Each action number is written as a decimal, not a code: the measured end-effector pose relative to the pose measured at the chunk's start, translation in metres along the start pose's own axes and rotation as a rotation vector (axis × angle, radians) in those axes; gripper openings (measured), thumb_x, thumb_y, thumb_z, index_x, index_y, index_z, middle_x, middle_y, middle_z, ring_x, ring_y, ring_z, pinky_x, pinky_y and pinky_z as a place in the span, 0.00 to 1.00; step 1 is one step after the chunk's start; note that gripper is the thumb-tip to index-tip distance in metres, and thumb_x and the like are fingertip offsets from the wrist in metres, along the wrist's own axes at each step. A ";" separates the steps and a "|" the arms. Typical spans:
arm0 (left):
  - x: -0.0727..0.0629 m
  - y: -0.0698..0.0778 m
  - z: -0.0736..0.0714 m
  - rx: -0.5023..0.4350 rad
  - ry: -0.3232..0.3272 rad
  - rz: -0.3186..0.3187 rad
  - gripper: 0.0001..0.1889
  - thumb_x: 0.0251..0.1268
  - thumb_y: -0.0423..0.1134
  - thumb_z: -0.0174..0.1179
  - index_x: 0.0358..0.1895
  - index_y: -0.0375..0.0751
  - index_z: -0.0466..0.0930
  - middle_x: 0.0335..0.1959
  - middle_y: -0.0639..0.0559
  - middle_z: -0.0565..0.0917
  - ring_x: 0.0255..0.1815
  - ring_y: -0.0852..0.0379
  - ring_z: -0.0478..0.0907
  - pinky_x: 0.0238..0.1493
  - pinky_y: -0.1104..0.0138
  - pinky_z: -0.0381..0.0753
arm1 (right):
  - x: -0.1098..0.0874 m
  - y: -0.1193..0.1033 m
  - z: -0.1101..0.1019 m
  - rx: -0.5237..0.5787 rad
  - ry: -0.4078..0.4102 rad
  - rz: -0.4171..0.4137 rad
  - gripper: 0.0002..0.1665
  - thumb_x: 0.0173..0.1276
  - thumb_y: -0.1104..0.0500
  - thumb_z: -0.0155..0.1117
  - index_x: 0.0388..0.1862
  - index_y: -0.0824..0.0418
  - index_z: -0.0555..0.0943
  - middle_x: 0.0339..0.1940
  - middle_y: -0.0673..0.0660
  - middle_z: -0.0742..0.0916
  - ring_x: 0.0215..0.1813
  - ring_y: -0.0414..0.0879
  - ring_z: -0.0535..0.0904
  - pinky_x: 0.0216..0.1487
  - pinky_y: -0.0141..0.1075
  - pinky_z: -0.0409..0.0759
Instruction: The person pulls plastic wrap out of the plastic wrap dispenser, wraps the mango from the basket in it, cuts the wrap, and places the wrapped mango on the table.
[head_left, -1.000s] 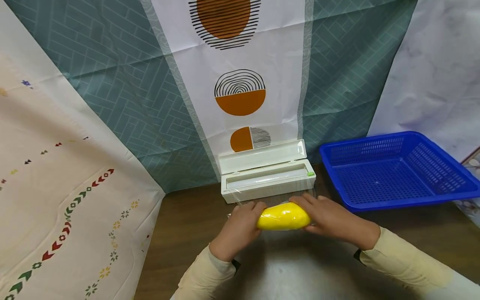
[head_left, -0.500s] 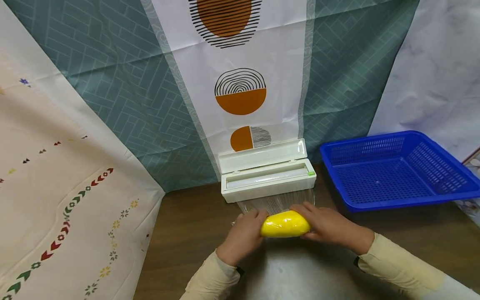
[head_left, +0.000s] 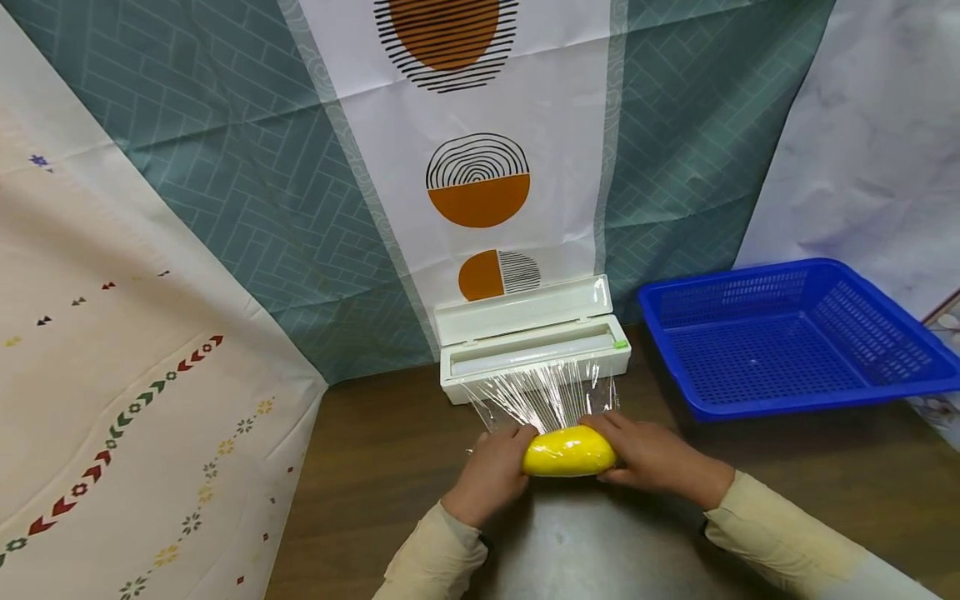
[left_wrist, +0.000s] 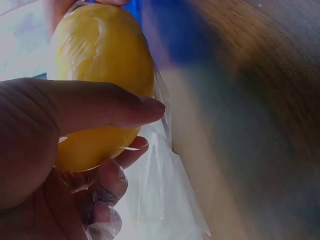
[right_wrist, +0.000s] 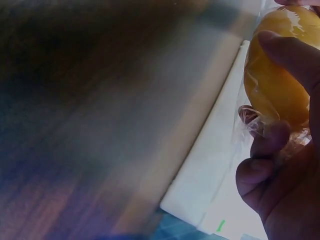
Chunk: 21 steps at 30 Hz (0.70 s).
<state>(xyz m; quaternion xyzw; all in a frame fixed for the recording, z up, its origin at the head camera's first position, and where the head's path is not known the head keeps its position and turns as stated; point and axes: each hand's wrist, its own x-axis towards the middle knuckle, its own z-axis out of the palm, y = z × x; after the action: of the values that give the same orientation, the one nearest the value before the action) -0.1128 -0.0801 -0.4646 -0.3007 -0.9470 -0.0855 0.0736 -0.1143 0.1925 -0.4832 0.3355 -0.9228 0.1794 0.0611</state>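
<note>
A smooth yellow oval fruit (head_left: 568, 452), shaped like a mango, is covered in clear cling film (head_left: 543, 398). From the fruit the film runs taut and creased back to a white dispenser box (head_left: 536, 360) with its lid raised and a film roll inside. My left hand (head_left: 491, 471) grips the fruit's left end, the thumb lying across it in the left wrist view. At the other end my right hand (head_left: 651, 457) holds it with thumb and fingers. Loose film bunches round the fingers of both hands in the wrist views.
To the right of the dispenser stands a blue plastic basket (head_left: 780, 358). All this is on a brown wooden table (head_left: 360, 492). Patterned cloths (head_left: 285, 208) hang behind and at the left side.
Both hands have drawn the fruit toward the body and down, away from the dispenser. More film now stretches between the box and the fruit, shining brightly.
</note>
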 end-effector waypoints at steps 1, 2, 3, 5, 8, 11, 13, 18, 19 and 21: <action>0.000 -0.001 0.002 -0.008 -0.007 -0.006 0.23 0.48 0.32 0.72 0.50 0.50 0.79 0.39 0.54 0.84 0.42 0.56 0.81 0.40 0.62 0.72 | 0.000 0.001 0.002 0.001 -0.001 0.001 0.47 0.54 0.48 0.80 0.70 0.56 0.70 0.51 0.56 0.81 0.36 0.45 0.82 0.36 0.43 0.83; 0.001 -0.002 0.003 -0.016 -0.017 -0.014 0.23 0.48 0.31 0.71 0.50 0.50 0.79 0.40 0.54 0.84 0.42 0.56 0.81 0.40 0.62 0.72 | 0.000 0.002 0.004 0.001 -0.001 0.001 0.48 0.54 0.47 0.80 0.71 0.56 0.69 0.52 0.56 0.82 0.39 0.46 0.83 0.39 0.45 0.84; 0.001 -0.003 0.005 -0.024 -0.023 -0.019 0.24 0.48 0.31 0.71 0.51 0.50 0.79 0.40 0.54 0.85 0.42 0.55 0.82 0.40 0.62 0.72 | 0.000 0.002 0.005 0.001 0.000 0.001 0.48 0.55 0.47 0.80 0.71 0.57 0.69 0.52 0.56 0.82 0.40 0.47 0.83 0.42 0.47 0.84; 0.003 -0.005 0.008 -0.036 -0.044 -0.035 0.24 0.48 0.31 0.71 0.51 0.51 0.79 0.41 0.53 0.85 0.42 0.54 0.82 0.40 0.62 0.73 | 0.000 0.003 0.008 0.007 -0.002 0.004 0.49 0.56 0.47 0.79 0.72 0.58 0.68 0.54 0.57 0.82 0.44 0.49 0.84 0.47 0.52 0.84; 0.005 -0.007 0.012 -0.049 -0.073 -0.052 0.24 0.49 0.31 0.70 0.52 0.51 0.79 0.43 0.53 0.84 0.42 0.53 0.83 0.41 0.62 0.73 | 0.000 0.004 0.010 0.026 -0.015 0.021 0.49 0.57 0.47 0.78 0.74 0.59 0.66 0.57 0.60 0.82 0.50 0.53 0.85 0.53 0.58 0.81; 0.007 -0.009 0.015 -0.060 -0.094 -0.060 0.24 0.50 0.31 0.70 0.54 0.51 0.79 0.44 0.53 0.84 0.43 0.53 0.83 0.42 0.61 0.74 | 0.000 0.004 0.011 0.056 -0.033 0.052 0.50 0.58 0.47 0.78 0.75 0.59 0.65 0.61 0.63 0.82 0.54 0.57 0.85 0.56 0.62 0.80; 0.008 -0.009 0.015 -0.065 -0.103 -0.061 0.25 0.50 0.31 0.70 0.54 0.51 0.79 0.44 0.53 0.85 0.43 0.53 0.83 0.42 0.61 0.74 | 0.000 0.005 0.011 0.075 -0.050 0.080 0.50 0.59 0.47 0.78 0.75 0.60 0.64 0.63 0.65 0.81 0.56 0.60 0.84 0.57 0.64 0.78; 0.011 -0.010 0.018 -0.070 -0.134 -0.072 0.25 0.51 0.31 0.69 0.54 0.50 0.79 0.45 0.52 0.86 0.44 0.53 0.83 0.42 0.61 0.73 | -0.002 0.007 0.008 0.075 -0.053 0.142 0.52 0.58 0.45 0.78 0.76 0.60 0.65 0.65 0.67 0.80 0.60 0.62 0.81 0.61 0.65 0.76; 0.012 -0.011 0.019 -0.071 -0.145 -0.078 0.25 0.51 0.31 0.69 0.55 0.50 0.79 0.46 0.52 0.86 0.44 0.53 0.83 0.42 0.61 0.73 | -0.002 0.008 0.008 0.064 -0.038 0.143 0.52 0.57 0.44 0.79 0.75 0.61 0.65 0.64 0.66 0.80 0.61 0.62 0.81 0.61 0.64 0.75; 0.013 -0.012 0.020 -0.076 -0.163 -0.090 0.25 0.51 0.32 0.70 0.55 0.49 0.79 0.46 0.52 0.86 0.44 0.53 0.83 0.42 0.61 0.72 | -0.003 0.008 0.007 0.034 -0.003 0.141 0.54 0.55 0.43 0.80 0.75 0.60 0.66 0.64 0.64 0.80 0.62 0.60 0.79 0.63 0.63 0.74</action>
<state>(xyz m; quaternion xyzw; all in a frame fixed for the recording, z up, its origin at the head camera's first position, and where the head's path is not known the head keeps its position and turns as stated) -0.1319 -0.0783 -0.4835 -0.2663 -0.9585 -0.0996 -0.0192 -0.1172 0.1970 -0.4922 0.2711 -0.9410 0.1984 0.0415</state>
